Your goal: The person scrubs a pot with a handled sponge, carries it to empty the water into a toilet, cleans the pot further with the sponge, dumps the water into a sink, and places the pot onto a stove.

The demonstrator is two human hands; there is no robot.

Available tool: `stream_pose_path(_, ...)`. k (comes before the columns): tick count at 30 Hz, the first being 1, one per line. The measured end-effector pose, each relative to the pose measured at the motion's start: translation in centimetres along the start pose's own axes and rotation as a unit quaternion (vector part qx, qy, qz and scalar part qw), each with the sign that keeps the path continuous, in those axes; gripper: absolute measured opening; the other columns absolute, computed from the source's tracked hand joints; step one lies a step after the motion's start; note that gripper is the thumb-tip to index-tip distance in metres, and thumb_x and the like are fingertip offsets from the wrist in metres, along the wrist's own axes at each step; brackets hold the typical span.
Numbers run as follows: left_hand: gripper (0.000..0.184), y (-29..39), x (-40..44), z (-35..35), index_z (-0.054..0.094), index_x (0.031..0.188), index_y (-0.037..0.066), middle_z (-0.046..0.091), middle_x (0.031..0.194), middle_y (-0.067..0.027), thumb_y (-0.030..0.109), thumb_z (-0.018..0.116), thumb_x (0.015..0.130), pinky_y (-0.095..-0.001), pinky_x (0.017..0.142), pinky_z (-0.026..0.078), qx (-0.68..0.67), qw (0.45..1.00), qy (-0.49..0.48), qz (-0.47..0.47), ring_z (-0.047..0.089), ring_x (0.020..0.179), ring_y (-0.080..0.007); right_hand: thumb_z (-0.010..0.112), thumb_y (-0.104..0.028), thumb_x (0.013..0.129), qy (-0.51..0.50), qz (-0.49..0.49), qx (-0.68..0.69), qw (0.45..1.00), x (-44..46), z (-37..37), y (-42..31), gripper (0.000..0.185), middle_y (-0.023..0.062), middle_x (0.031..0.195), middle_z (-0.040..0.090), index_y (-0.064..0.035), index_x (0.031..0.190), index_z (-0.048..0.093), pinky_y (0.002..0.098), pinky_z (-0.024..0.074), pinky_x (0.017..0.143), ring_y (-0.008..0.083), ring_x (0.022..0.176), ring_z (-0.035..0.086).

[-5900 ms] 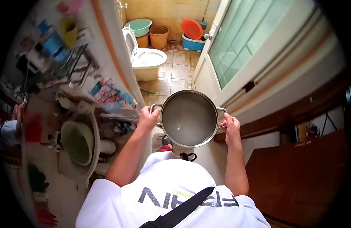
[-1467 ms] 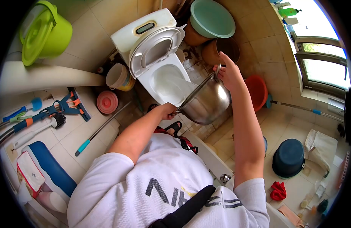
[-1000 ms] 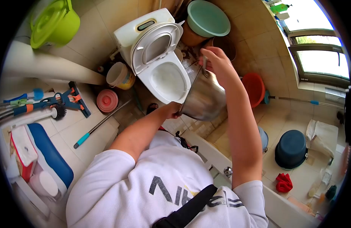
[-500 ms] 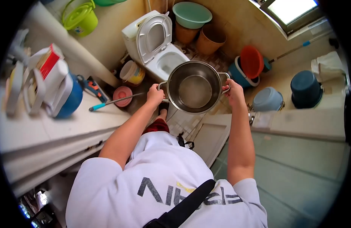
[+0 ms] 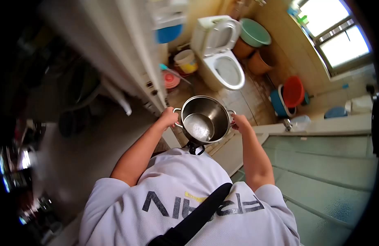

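Note:
A steel pot [image 5: 216, 110] is held in front of my body, its open top facing up and its inside bare apart from a shiny wet-looking bottom. My left hand [image 5: 169, 118] is closed round the handle on the pot's left side. On the opposite side my right hand [image 5: 241, 122] grips the other handle. Beyond the pot stands a white toilet [image 5: 214, 74] with its lid and seat raised.
A door with glass panes [image 5: 320, 172] fills the lower right. A white door frame [image 5: 136, 53] runs along the left. Further back are a green basin [image 5: 256, 33], brown bucket [image 5: 260, 63], red basin [image 5: 293, 92], paint bucket [image 5: 186, 61] and pink lid [image 5: 171, 80].
Earlier the pot was tipped over the toilet, with cloudy water pouring out. It is now upright, held farther from the toilet, and the view has turned towards the doorway.

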State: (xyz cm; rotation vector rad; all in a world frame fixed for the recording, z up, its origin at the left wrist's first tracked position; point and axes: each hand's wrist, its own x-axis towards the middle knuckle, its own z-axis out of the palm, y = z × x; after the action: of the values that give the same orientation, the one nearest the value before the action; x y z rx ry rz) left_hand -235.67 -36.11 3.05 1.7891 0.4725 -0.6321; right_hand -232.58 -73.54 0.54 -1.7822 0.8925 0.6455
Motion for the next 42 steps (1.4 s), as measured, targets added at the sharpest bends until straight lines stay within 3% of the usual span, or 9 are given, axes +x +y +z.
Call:
stream_pose_path(3, 0.031, -6.7, -4.6, -6.4, 0.055, 0.108, -0.002, 0.064, 0.075, -0.0143, 0.009, 0.049, 0.08, -0.0329, 0.039, 0.044, 0.047, 0.995, 0.087, -0.016, 0.063, 0.056, -0.0199, 0.063, -0.027, 0.086, -0.054, -0.011, -0.074, 0.996, -2.7, 8.8, -0.3, 0.027, 0.01, 0.078, 0.06, -0.0009, 0.092, 0.06, 0.0347, 0.0529, 0.056, 0.0229, 0.067, 0.06)
stream_pose_path(7, 0.039, -18.2, -13.9, -17.3, 0.053, 0.118, 0.0, 0.063, 0.105, -0.0271, 0.019, 0.051, 0.084, -0.0468, 0.079, 0.052, 0.106, 0.965, 0.239, -0.009, 0.063, 0.094, -0.0404, 0.059, -0.023, 0.089, -0.24, 0.01, -0.164, 0.957, -9.7, 23.0, 0.0, 0.02, 0.0096, 0.079, 0.063, -0.0026, 0.091, 0.06, 0.036, 0.0559, 0.061, 0.0219, 0.07, 0.062)
stream_pose_path(9, 0.041, -20.8, -21.9, -23.3, 0.052, 0.121, 0.0, 0.06, 0.111, -0.0291, 0.02, 0.052, 0.086, -0.0476, 0.089, 0.048, 0.077, 0.951, 0.296, -0.042, 0.059, 0.103, -0.0428, 0.056, -0.026, 0.093, -0.319, -0.033, -0.187, 0.928, -13.5, 30.4, -0.7, 0.022, 0.0082, 0.078, 0.063, -0.0046, 0.088, 0.06, 0.0348, 0.0552, 0.062, 0.0183, 0.069, 0.062)
stream_pose_path(13, 0.029, -29.6, -33.4, -32.2, 0.06, 0.112, 0.001, 0.065, 0.099, -0.0238, 0.017, 0.05, 0.089, -0.0456, 0.084, 0.05, -0.03, 0.875, 0.476, -0.08, 0.062, 0.097, -0.0392, 0.054, -0.028, 0.094, -0.404, -0.136, -0.213, 0.879, -24.8, 45.2, -3.8, 0.027, 0.0074, 0.075, 0.062, -0.0036, 0.085, 0.06, 0.0316, 0.0514, 0.059, 0.0168, 0.068, 0.061)
stream_pose_path(16, 0.021, -33.6, -41.5, -37.9, 0.063, 0.1, 0.001, 0.068, 0.076, -0.0133, 0.016, 0.051, 0.091, -0.0411, 0.07, 0.05, -0.103, 0.821, 0.55, -0.112, 0.067, 0.072, -0.0283, 0.054, -0.028, 0.095, -0.479, -0.185, -0.196, 0.835, -33.1, 54.1, -5.7, 0.026, 0.0058, 0.074, 0.061, -0.0035, 0.085, 0.059, 0.0316, 0.0496, 0.059, 0.016, 0.067, 0.059)
stream_pose_path(22, 0.025, -36.4, -50.9, -47.0, 0.061, 0.105, -0.005, 0.069, 0.078, -0.0076, 0.015, 0.055, 0.091, -0.027, 0.05, 0.046, -0.213, 0.702, 0.679, -0.04, 0.059, 0.056, -0.0117, 0.052, -0.024, 0.096, -0.598, -0.194, -0.136, 0.765, -45.4, 66.9, -10.4, 0.022, 0.0035, 0.073, 0.06, -0.004, 0.09, 0.059, 0.0287, 0.047, 0.065, 0.014, 0.067, 0.058)
stream_pose_path(28, 0.025, -38.5, -56.8, -55.7, 0.06, 0.113, -0.003, 0.068, 0.086, -0.0088, 0.012, 0.056, 0.093, -0.0234, 0.047, 0.043, -0.325, 0.663, 0.674, -0.032, 0.056, 0.055, -0.0104, 0.052, -0.025, 0.097, -0.678, -0.249, -0.149, 0.675, -51.3, 82.8, -13.6, 0.021, -0.0008, 0.073, 0.058, -0.0053, 0.093, 0.06, 0.0247, 0.0424, 0.066, 0.0095, 0.068, 0.054)
stream_pose_path(33, 0.035, -40.3, -58.1, -61.9, 0.054, 0.122, -0.007, 0.067, 0.089, -0.0114, 0.012, 0.057, 0.092, -0.0216, 0.047, 0.044, -0.302, 0.634, 0.707, -0.081, 0.061, 0.059, -0.0113, 0.053, -0.025, 0.096, -0.692, -0.297, -0.215, 0.621, -53.8, 98.5, -15.6, 0.021, -0.0009, 0.072, 0.056, -0.0056, 0.09, 0.059, 0.0239, 0.0386, 0.062, 0.0084, 0.065, 0.049)
stream_pose_path(42, 0.038, -52.5, -59.3, -71.0, 0.057, 0.118, -0.007, 0.065, 0.086, -0.0091, 0.014, 0.063, 0.086, -0.0263, 0.06, 0.049, -0.382, 0.464, 0.796, -0.079, 0.061, 0.067, -0.0142, 0.053, -0.027, 0.095, -0.708, -0.385, -0.324, 0.495, -68.1, 115.5, -15.1, 0.026, 0.0025, 0.076, 0.06, -0.003, 0.087, 0.06, 0.0272, 0.042, 0.065, 0.0109, 0.07, 0.052)
